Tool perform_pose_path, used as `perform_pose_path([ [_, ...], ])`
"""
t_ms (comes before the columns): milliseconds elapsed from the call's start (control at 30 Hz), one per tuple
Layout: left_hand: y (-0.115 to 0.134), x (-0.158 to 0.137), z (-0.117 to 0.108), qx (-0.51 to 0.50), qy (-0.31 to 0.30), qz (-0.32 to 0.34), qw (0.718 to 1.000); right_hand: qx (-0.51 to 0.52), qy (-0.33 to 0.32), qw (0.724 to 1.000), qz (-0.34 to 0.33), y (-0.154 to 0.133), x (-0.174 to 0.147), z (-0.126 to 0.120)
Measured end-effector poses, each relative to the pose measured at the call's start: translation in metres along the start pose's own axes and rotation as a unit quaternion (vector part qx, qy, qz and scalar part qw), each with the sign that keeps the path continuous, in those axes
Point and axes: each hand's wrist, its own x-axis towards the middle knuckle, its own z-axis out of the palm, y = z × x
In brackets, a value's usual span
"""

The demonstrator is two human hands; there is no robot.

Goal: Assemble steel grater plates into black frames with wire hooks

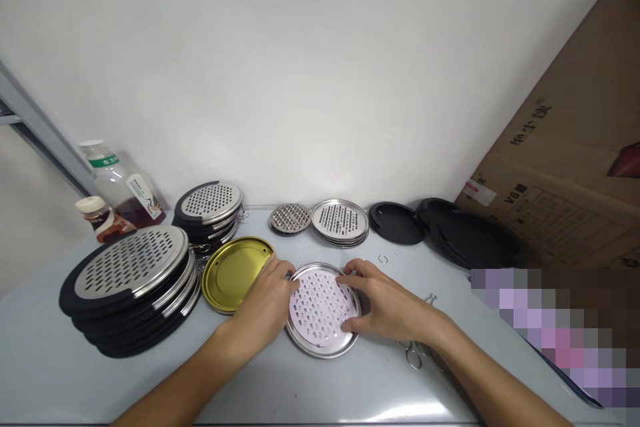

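Note:
A round perforated grater disc (323,309) with a pinkish-white surface lies inside a shallow round metal tray (320,351) on the table in front of me. My left hand (267,297) is closed at the left side, its thumb at the disc's edge and its other fingers partly hidden by the rim. On the right, my right hand (373,297) curls in, with index finger and thumb against the disc's right edge. Just left of the tray, partly behind my left hand, is a gold-coloured round tray (233,275).
Stacks of black-rimmed graters (135,263) stand left, near two bottles (133,193). Along the wall lie a small grater disc (290,219), stacked perforated discs (341,220) and black round covers (400,223). Metal rings (413,359) lie by my right forearm; a cardboard box (565,147) stands right.

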Motion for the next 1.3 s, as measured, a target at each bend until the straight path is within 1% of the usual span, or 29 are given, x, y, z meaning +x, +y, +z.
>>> perform_pose_path([
  [133,0.002,-0.002,-0.001,0.017,-0.001,-0.004,1.0,0.011,0.005,1.0,0.002,0.0,0.0,-0.004],
  [333,0.0,-0.007,0.008,-0.01,0.05,-0.017,0.999,-0.005,0.005,1.0,0.017,-0.003,-0.008,-0.012],
  [433,0.001,-0.007,0.01,-0.017,0.057,-0.028,0.998,-0.019,0.009,1.0,0.016,-0.004,-0.013,-0.01],
  [567,0.001,-0.007,0.01,-0.024,0.061,-0.038,0.997,-0.037,-0.002,0.999,0.019,-0.004,-0.014,-0.004],
  [667,0.005,-0.007,0.006,-0.022,0.069,-0.031,0.997,-0.049,0.001,0.999,0.016,-0.004,-0.013,-0.002],
  [733,0.011,-0.006,0.002,-0.029,0.056,0.001,0.998,-0.05,0.008,0.999,0.006,-0.005,-0.012,-0.001],
  [833,0.02,-0.006,-0.004,-0.051,-0.009,0.075,0.996,-0.045,0.018,0.999,-0.008,-0.006,-0.011,0.0],
  [900,0.025,-0.006,-0.006,-0.061,-0.052,0.102,0.992,-0.038,0.02,0.999,-0.011,-0.006,-0.011,0.001],
  [967,0.027,-0.006,-0.006,-0.064,-0.079,0.102,0.99,-0.034,0.022,0.999,-0.006,-0.006,-0.012,0.003],
  [1033,0.029,-0.006,-0.005,-0.064,-0.093,0.092,0.989,-0.032,0.024,0.999,0.001,-0.006,-0.012,0.004],
  [1300,0.03,-0.007,-0.008,-0.065,-0.104,0.087,0.989,0.009,0.021,0.999,0.023,-0.002,-0.01,0.006],
])
